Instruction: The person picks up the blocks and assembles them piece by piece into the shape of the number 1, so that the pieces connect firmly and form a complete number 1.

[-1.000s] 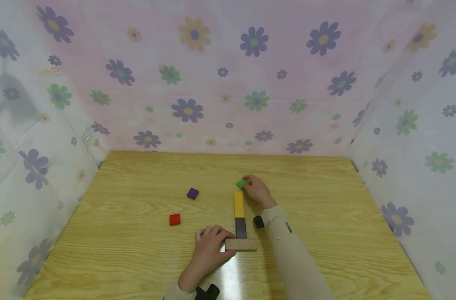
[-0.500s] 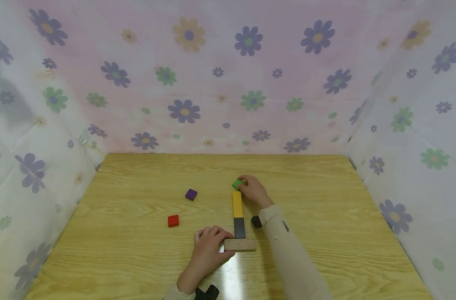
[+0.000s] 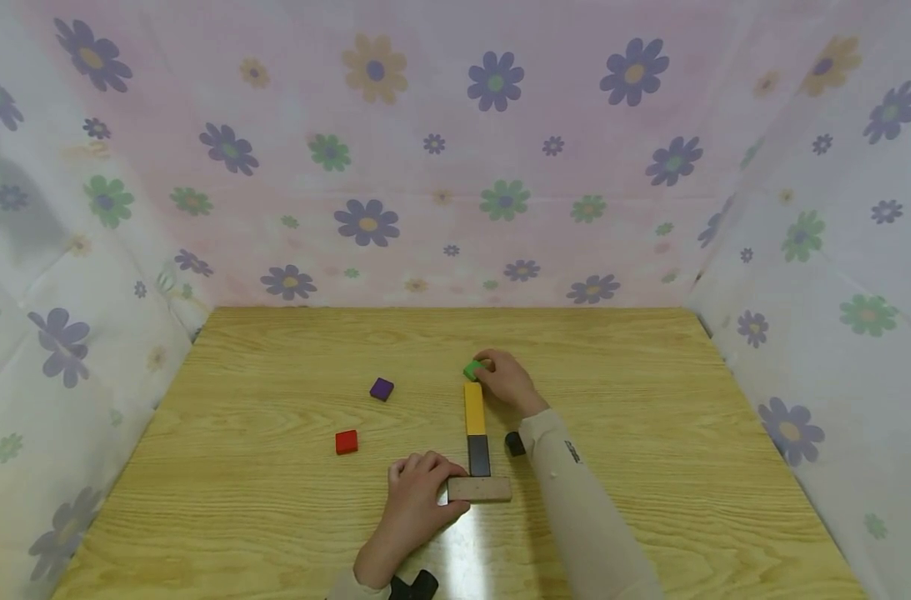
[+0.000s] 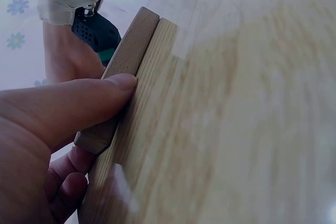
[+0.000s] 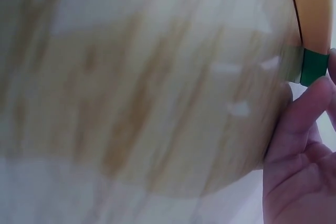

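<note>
My left hand (image 3: 419,500) grips the left end of a plain wooden block (image 3: 485,489), thumb on the near side and fingers on the far side. The left wrist view also shows the thumb against this block (image 4: 131,45). Beyond it, a dark grey block (image 3: 478,456) and a yellow block (image 3: 473,408) lie end to end, pointing away from me. At the far end of the yellow one, my right hand (image 3: 509,382) pinches a small green block (image 3: 471,369). In the right wrist view the green block (image 5: 315,66) appears against the yellow block's end (image 5: 315,11).
A red square block (image 3: 346,442) and a purple square block (image 3: 382,389) lie to the left on the wood-grain table (image 3: 237,500). Black wrist devices show at the right cuff (image 3: 514,443) and left cuff (image 3: 415,585). Flowered cloth (image 3: 455,167) surrounds the table's back and sides.
The right hand has shifted slightly left with the green block, bringing it in line with the yellow block's far end. The left hand and wooden block have stayed put.
</note>
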Tool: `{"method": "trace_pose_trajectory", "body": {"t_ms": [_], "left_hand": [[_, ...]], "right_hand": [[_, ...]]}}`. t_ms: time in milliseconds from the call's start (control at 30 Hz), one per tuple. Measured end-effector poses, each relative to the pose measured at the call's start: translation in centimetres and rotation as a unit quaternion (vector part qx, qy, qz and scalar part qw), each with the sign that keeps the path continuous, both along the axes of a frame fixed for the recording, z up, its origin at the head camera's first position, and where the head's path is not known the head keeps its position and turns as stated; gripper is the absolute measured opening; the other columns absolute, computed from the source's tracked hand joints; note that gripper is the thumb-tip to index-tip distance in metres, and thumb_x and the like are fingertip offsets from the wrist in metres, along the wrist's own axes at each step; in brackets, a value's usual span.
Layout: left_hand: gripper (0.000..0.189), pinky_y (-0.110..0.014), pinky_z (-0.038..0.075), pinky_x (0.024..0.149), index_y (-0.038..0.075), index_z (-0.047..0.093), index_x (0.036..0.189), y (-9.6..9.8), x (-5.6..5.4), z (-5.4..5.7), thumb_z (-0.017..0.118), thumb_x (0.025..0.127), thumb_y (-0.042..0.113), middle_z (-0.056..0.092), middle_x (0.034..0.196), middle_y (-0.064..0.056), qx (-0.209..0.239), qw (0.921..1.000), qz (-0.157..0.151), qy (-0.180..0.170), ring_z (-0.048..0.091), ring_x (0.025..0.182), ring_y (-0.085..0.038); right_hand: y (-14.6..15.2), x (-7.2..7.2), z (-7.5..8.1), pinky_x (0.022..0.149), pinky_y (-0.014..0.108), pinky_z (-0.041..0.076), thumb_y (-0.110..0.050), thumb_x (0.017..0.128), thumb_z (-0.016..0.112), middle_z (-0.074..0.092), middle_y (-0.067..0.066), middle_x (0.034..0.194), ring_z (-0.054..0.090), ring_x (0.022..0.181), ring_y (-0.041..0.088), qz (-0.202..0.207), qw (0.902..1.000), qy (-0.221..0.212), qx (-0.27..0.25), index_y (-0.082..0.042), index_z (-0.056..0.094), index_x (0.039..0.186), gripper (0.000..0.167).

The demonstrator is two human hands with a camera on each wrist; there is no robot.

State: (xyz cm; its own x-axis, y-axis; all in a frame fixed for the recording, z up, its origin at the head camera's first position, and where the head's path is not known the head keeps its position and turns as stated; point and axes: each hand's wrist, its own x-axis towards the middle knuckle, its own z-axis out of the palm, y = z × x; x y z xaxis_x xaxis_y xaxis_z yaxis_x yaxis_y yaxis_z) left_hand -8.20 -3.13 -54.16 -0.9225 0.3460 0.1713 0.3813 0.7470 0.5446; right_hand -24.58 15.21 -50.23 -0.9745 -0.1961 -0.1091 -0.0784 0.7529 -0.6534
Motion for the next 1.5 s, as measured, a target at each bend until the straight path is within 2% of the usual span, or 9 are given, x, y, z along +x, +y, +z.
{"method": "trace_pose_trajectory", "body": {"t_ms": [667,1100,1500], "left_hand": [[0.03,-0.046,0.02,0.082,0.038,0.06,0.097,0.02,0.02,0.09,0.069,0.07,0.047,0.047,0.093,0.016,0.001,1.0,-0.004,-0.006,0.039,0.087,-0.01],[0.029,-0.046,0.019,0.083,0.036,0.061,0.096,0.1,0.1,0.46,0.07,0.07,0.045,0.048,0.094,0.015,0.006,1.0,-0.002,-0.005,0.039,0.086,-0.011],[0.029,-0.047,0.019,0.083,0.037,0.06,0.097,0.03,0.02,0.4,0.069,0.071,0.046,0.048,0.095,0.015,0.001,1.0,-0.003,-0.009,0.038,0.087,-0.011]], "right_hand": [[-0.08,0.21,-0.28,0.079,0.04,0.041,-0.03,0.091,0.05,0.047,0.009,0.112,0.051,0.092,0.022,-0.008,0.9997,-0.018,0.012,-0.016,0.055,0.116,0.029],[-0.02,0.15,-0.61,0.076,0.038,0.041,-0.032,0.091,0.05,0.048,0.008,0.11,0.052,0.089,0.021,-0.004,0.9999,-0.006,0.011,-0.017,0.055,0.116,0.029],[-0.08,0.35,-0.13,0.078,0.039,0.041,-0.031,0.091,0.05,0.049,0.009,0.11,0.052,0.091,0.022,-0.002,0.9998,-0.005,0.02,-0.016,0.055,0.117,0.03]]}}
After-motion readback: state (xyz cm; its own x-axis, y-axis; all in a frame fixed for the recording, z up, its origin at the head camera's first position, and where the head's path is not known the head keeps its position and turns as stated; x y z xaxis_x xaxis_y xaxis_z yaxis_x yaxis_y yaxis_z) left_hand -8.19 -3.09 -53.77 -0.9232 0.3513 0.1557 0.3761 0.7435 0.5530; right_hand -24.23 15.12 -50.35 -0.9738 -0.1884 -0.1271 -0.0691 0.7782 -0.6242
